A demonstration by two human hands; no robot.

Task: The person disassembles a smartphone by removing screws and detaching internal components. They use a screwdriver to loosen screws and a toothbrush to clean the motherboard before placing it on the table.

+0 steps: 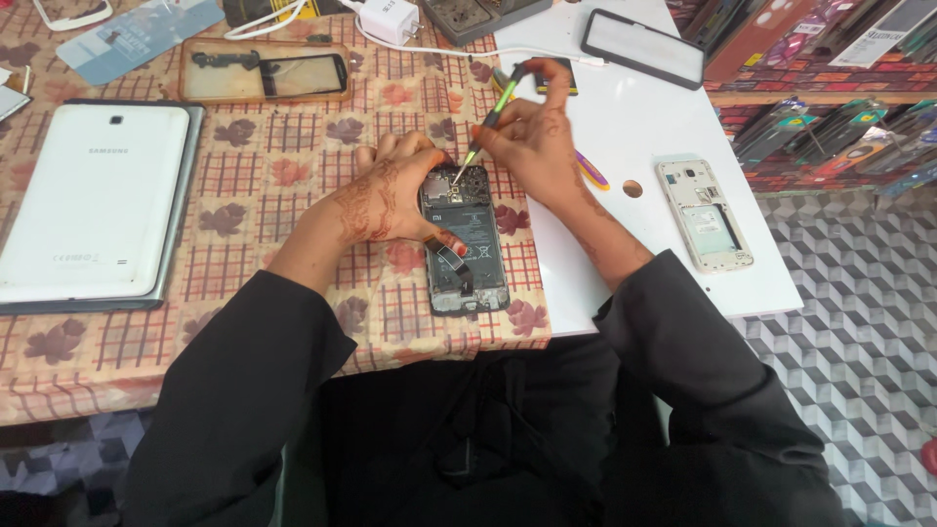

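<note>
**Screwdriver tip on the opened phone**

My left hand (386, 195) is clamped on the opened phone (465, 242), fingers curled over its top left corner and thumb pressed across the middle of its battery. The phone lies back-off on the patterned cloth (254, 176), its lower end close to the worktop's near edge, just in front of my lap. My right hand (532, 137) pinches a green-handled screwdriver (488, 122), closed around the shaft, with the tip set down on the phone's upper board, just beside my left fingertips.

To the right of my right hand the cloth ends and the bare white worktop (625, 117) begins; that is the roomiest patch, broken only by a small hole and a backless gold phone frame (705, 215) lying near the right edge, beyond which the floor drops away. Behind my right hand sit a black-rimmed screen panel (644, 47) and a white charger (388, 20) with its cable. Left of my left hand, well apart, lies a white tablet (93, 200) face down; beyond that hand is a brown phone case (264, 70).

My left palm hides the phone's top left corner, and my right hand covers part of a purple and yellow tool (590, 174). The screw under the tip is too small to make out. Things along the far edge are cut off by the frame.
</note>
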